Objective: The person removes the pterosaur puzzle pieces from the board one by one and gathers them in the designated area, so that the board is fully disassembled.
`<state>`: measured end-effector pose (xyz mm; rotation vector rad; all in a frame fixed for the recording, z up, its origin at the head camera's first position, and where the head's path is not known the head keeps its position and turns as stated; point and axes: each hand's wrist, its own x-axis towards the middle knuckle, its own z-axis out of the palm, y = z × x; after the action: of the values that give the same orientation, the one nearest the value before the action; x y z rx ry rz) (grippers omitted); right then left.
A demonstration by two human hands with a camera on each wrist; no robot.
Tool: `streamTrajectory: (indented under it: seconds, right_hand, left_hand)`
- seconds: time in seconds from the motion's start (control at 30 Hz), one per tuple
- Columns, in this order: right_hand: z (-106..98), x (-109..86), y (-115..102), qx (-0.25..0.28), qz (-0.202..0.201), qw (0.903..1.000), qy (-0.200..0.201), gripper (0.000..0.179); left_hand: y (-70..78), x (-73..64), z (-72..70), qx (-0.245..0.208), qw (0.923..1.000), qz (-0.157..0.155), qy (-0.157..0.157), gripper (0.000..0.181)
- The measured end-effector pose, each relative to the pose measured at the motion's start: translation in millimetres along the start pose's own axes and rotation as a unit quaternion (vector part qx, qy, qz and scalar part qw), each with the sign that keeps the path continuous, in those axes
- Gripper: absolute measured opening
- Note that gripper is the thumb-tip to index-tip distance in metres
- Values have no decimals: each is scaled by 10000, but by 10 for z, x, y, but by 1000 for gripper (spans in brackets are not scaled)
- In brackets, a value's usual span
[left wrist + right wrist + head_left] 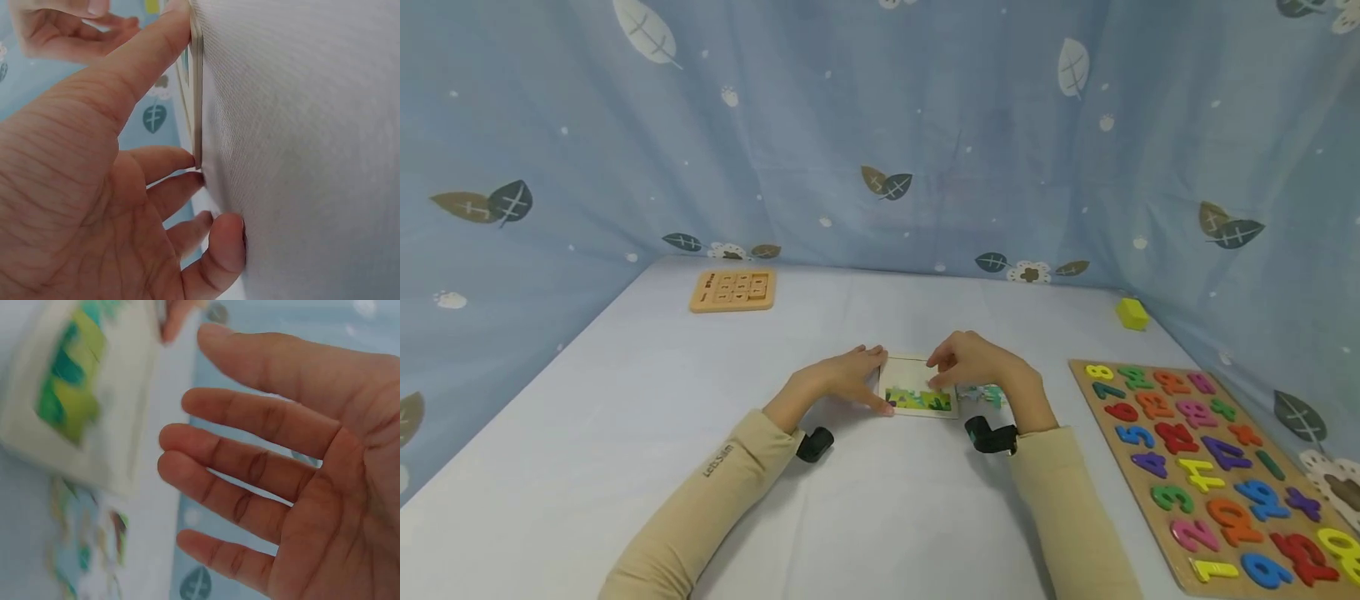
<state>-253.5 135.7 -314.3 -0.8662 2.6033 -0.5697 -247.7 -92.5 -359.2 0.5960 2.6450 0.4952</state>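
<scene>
A small wooden puzzle board [917,398] lies flat on the table, with green and yellow picture pieces along its near part and a pale bare area behind them. My left hand [852,377] steadies its left side; in the left wrist view the thumb [159,44] touches one end of the edge and the index finger the other. Over the board's right side hovers my right hand [976,364]. In the right wrist view its fingers [225,450] are loosely extended and hold nothing. Several loose puzzle pieces [988,395] lie right of the board, partly hidden by the right wrist.
A wooden number slide puzzle [733,291] lies at the back left. On the right rests a large board of coloured numbers [1195,467], with a yellow-green block [1132,314] behind it. A blue patterned curtain [820,125] hangs behind the white-covered table [625,433].
</scene>
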Motion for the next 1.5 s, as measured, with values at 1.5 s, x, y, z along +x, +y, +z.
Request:
streamTrajectory:
  seconds: [1.5]
  right_hand:
    - [421,318,-274,166,-76,9998,101,32]
  left_hand:
    - [-1,-12,-20,137,9998,122,-107,99]
